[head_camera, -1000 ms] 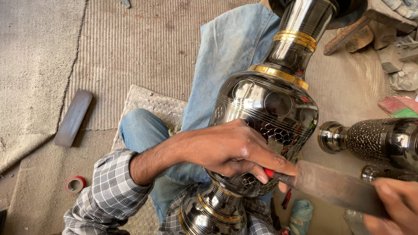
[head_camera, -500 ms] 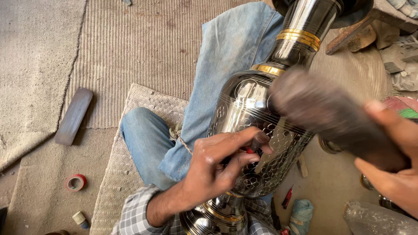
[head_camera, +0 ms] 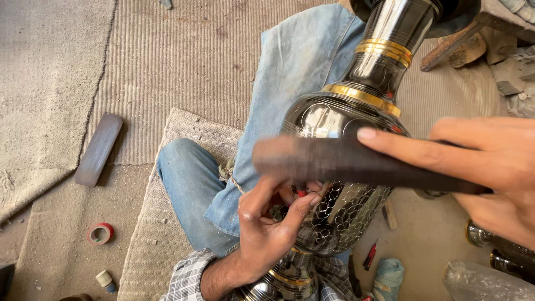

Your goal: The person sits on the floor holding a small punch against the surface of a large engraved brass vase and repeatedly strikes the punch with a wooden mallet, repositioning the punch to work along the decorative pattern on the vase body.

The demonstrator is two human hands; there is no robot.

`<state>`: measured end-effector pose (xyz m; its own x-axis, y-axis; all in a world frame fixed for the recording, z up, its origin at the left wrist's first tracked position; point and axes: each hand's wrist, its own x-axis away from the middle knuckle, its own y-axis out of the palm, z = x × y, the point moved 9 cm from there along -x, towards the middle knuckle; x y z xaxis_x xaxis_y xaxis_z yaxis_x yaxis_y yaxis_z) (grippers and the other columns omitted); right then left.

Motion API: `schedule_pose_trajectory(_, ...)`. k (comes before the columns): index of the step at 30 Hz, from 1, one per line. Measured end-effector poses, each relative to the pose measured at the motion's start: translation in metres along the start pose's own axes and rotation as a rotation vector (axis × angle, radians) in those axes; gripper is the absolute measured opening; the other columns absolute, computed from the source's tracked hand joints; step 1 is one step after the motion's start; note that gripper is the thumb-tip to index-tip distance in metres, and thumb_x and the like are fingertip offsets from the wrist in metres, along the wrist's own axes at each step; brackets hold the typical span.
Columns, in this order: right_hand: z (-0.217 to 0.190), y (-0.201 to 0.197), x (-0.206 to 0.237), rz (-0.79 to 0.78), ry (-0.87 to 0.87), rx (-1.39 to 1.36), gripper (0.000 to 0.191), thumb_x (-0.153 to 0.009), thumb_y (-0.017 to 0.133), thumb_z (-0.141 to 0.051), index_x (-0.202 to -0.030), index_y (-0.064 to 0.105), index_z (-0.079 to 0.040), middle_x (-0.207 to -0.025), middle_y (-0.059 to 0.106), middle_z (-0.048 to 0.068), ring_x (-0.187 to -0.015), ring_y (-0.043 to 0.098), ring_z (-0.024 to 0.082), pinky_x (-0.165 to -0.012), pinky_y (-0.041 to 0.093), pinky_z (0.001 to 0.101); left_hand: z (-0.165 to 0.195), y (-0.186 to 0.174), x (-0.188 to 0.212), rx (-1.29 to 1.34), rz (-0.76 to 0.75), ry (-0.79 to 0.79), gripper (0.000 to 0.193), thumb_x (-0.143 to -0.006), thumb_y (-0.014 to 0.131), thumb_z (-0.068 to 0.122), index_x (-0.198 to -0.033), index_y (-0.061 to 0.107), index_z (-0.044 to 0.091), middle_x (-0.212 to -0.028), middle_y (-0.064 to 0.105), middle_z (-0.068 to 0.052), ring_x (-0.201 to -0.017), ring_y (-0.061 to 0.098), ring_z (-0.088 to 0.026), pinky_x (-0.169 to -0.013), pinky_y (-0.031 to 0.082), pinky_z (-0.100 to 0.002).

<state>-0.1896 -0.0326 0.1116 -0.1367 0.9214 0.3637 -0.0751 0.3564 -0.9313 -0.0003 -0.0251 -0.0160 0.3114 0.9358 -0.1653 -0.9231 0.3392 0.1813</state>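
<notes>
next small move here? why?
Probably bring the dark flat bar down onto the small red-tipped tool. The right hand holds the bar raised above the engraved metal vase, and it looks motion-blurred. The left hand pinches the tool against the vase's patterned belly, so the tool seems set for a strike.

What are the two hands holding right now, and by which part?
Right hand grips a dark bar at its near end. Left hand pinches a small red-tipped tool against the vase.
</notes>
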Motion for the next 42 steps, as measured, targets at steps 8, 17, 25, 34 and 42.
schedule_pose_trajectory(8, 0.016, 0.007, 0.017, 0.132, -0.086, -0.204, 0.089, -0.072, 0.074, 0.004, -0.150, 0.049, -0.030, -0.084, 0.068, 0.005, -0.058, 0.067, 0.011, -0.050, 0.054, 0.0297, -0.004, -0.005, -0.010, 0.182, 0.033, -0.098, 0.036, -0.087, 0.080, -0.001, -0.120, 0.065, -0.002, -0.102, 0.076, -0.008, -0.069, 0.060, -0.005, -0.062, 0.053, -0.021)
schedule_pose_trajectory(17, 0.031, 0.124, 0.118, 0.912, 0.223, -0.965, 0.061, -0.087, 0.076, 0.012, -0.134, 0.047, -0.013, -0.086, 0.066, 0.005, -0.074, 0.066, 0.016, -0.075, 0.057, 0.0287, 0.080, 0.062, 0.062, -0.007, -0.724, 0.598, 0.008, -0.101, 0.070, 0.002, -0.109, 0.068, 0.001, -0.099, 0.076, -0.009, -0.084, 0.079, -0.019, -0.075, 0.068, -0.028)
schedule_pose_trajectory(25, -0.024, 0.311, 0.144, 1.368, 0.365, -1.443, 0.096, -0.095, 0.069, 0.008, -0.167, 0.015, -0.022, -0.102, 0.060, 0.011, -0.087, 0.060, 0.018, -0.078, 0.057, 0.0323, 0.073, 0.045, 0.082, -0.115, -0.781, 0.621, 0.004, -0.100, 0.063, -0.002, -0.104, 0.066, -0.002, -0.093, 0.075, -0.013, -0.084, 0.079, -0.021, -0.074, 0.069, -0.031)
schedule_pose_trajectory(34, -0.019, 0.290, 0.125, 0.891, 0.427, -0.994, 0.055, -0.075, 0.079, 0.005, -0.118, 0.049, -0.012, -0.078, 0.066, 0.008, -0.084, 0.065, 0.021, -0.103, 0.044, 0.0410, 0.021, -0.002, -0.006, 0.223, -0.034, 0.018, 0.037, -0.096, 0.070, -0.011, -0.127, 0.050, -0.003, -0.109, 0.073, -0.016, -0.093, 0.075, -0.018, -0.081, 0.069, -0.035)
schedule_pose_trajectory(42, 0.054, 0.142, 0.120, 0.735, 0.289, -1.048, 0.065, -0.082, 0.080, -0.007, -0.139, 0.049, 0.001, -0.093, 0.071, 0.003, -0.080, 0.071, 0.011, -0.076, 0.060, 0.0262, -0.001, 0.012, -0.013, 0.206, 0.118, 0.091, 0.045, -0.096, 0.070, -0.009, -0.134, 0.047, -0.001, -0.108, 0.071, -0.016, -0.087, 0.074, -0.013, -0.076, 0.070, -0.029)
